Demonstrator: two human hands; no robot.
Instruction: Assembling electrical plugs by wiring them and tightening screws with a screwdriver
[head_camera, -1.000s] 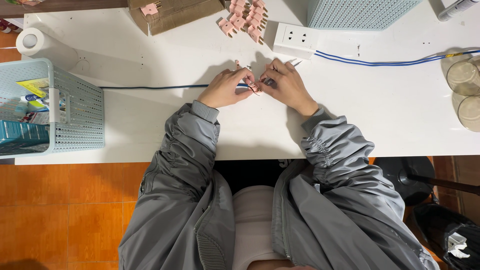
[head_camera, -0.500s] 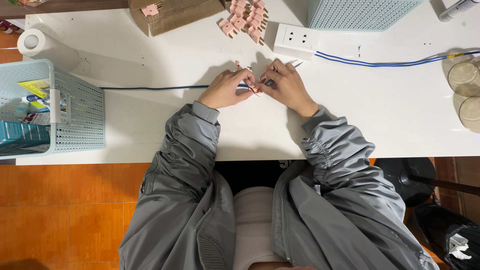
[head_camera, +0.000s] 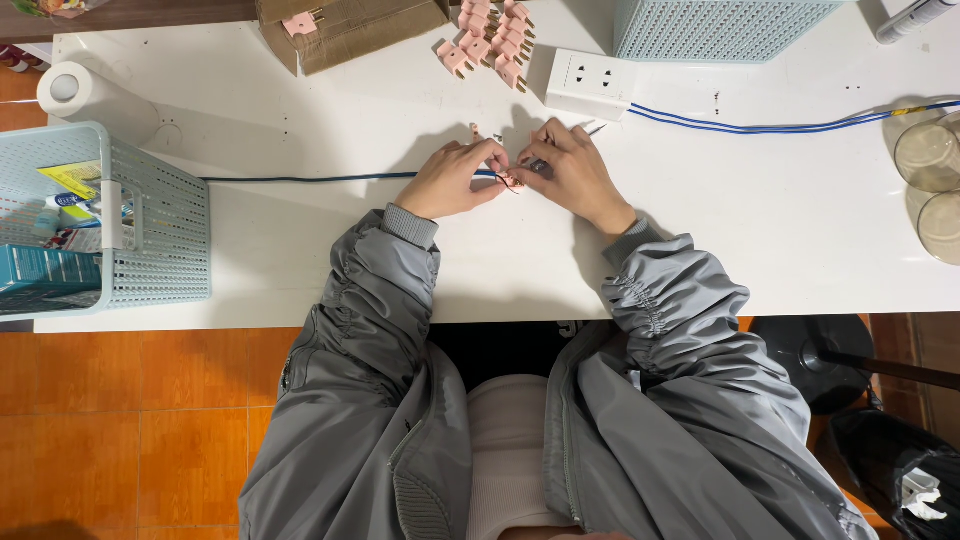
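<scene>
Where both hands meet, fingers (head_camera: 492, 152) pinch a pink plug (head_camera: 513, 181).

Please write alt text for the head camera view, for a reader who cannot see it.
Seen from above, a person in a grey jacket holds a small pink plug between the left hand and right hand, at the end of a dark blue cable on a white table. More pink plugs, a white socket block and a pale blue basket lie around.
</scene>
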